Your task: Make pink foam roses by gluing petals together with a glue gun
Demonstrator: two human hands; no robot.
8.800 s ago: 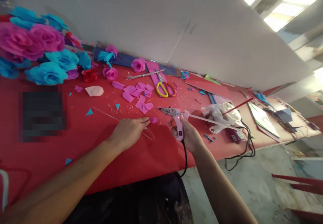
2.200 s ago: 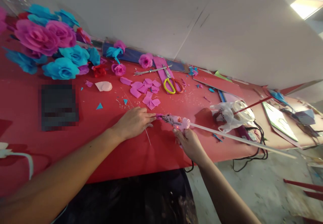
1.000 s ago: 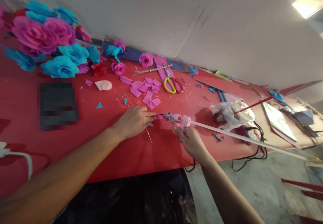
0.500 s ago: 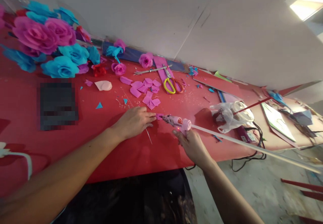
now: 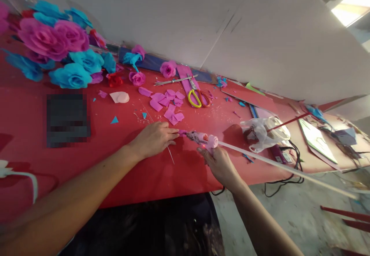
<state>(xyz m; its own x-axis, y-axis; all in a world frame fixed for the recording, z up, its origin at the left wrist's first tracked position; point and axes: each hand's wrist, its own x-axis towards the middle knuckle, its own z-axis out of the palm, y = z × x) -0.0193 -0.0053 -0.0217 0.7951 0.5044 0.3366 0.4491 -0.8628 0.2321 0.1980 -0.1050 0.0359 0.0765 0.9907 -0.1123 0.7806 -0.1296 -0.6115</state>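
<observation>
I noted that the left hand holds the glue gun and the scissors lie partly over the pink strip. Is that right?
Not quite: the head view shows the right hand holding the glue gun. The scissors do lie partly over the pink strip.

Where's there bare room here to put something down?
The red table shows bare between the left hand, right hand and near edge, except a thin wire. Another patch lies between the blurred dark square and left forearm. Crowded: farther back, flowers, petals and scissors; rightward, plastic bag and cables.
</observation>
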